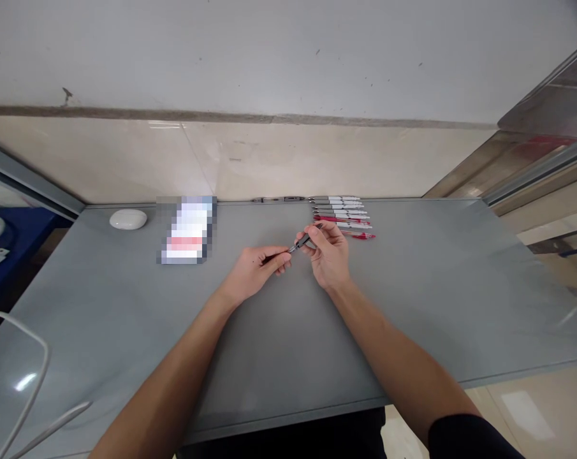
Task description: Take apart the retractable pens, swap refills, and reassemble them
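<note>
Both of our bare hands are pinching: our L hand (257, 274) nips the lower L end of a slim dark-grey pen (307, 238) btwn thumb & fingers, while our R hand (330, 256) has its barrel btwn thumb & fingertips. Short silvery bit shows in the gap btwn hands; can't tell if it's 1 whole pen or 2 parts. Pen slants, R end farther from us, above the smooth grey table (288, 357), closer to its far edge than its near one.

Nr us, a black fabric sleeve (470, 437) covers part of our R arm, by the table's near edge. White bendy cable (43, 366) loops at the near L corner.

Farther out, a phone-like device w/ lit screen (187, 229) is toward the far edge, L of our L hand; pixelated, details n/a. Just past our R hand's fingers & partly hidden by them: a clear, red-ended pen (363, 236). Beyond that, a row of white-and-grey pens (340, 206), side by side, grey ends L, w/ a crimson pen (322, 218) among them. Glossy white oval object (128, 219) sits nr the far L corner. Right along the far edge, L of the row, lies a long dark pen (278, 199). Behind: shiny beige tiles (317, 159), then a pale grey wall panel (288, 57) above.
</note>
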A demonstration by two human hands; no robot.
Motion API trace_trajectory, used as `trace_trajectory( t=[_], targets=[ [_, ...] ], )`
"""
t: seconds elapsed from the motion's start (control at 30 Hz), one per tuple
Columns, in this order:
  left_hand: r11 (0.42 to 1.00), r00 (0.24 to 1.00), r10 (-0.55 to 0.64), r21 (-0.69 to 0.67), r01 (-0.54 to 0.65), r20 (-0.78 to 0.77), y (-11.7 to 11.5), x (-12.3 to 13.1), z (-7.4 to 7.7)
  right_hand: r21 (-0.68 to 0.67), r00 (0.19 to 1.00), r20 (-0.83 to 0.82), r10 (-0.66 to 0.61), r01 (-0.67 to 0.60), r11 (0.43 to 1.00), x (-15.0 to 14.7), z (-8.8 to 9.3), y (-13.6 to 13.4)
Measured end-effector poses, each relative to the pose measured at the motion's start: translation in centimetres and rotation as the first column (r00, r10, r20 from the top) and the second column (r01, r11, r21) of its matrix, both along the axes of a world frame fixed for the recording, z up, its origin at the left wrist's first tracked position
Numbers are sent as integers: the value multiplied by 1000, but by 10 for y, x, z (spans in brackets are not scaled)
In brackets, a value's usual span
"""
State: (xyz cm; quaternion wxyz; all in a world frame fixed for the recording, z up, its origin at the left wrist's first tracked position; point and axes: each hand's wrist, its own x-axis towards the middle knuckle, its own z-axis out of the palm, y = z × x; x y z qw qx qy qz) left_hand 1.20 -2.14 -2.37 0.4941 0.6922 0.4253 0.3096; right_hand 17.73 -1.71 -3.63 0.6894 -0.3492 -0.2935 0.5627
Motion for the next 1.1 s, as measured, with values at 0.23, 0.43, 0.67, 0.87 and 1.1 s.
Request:
trace_trajectory(
  t=[0.23,0.43,0.67,0.87,1.1],
  targets=[
    [998,999,2,-60,1,52,2,0,0,-21,1000,-24,0,-1,1000,0,-2,1],
    [982,989,-92,-152,109,117,2,-5,11,45,992,-28,123,-121,992,5,2,0],
    [966,982,-122,-210,151,143,0,-4,14,65,988,-24,150,-148,987,4,2,0],
    [999,999,18,-42,-16,52,0,1,2,24,999,-42,26,-25,999,-2,0,1],
    [1000,999,14,-23,-13,47,1,1,1,37,999,-31,30,-29,999,0,0,0]
  ],
)
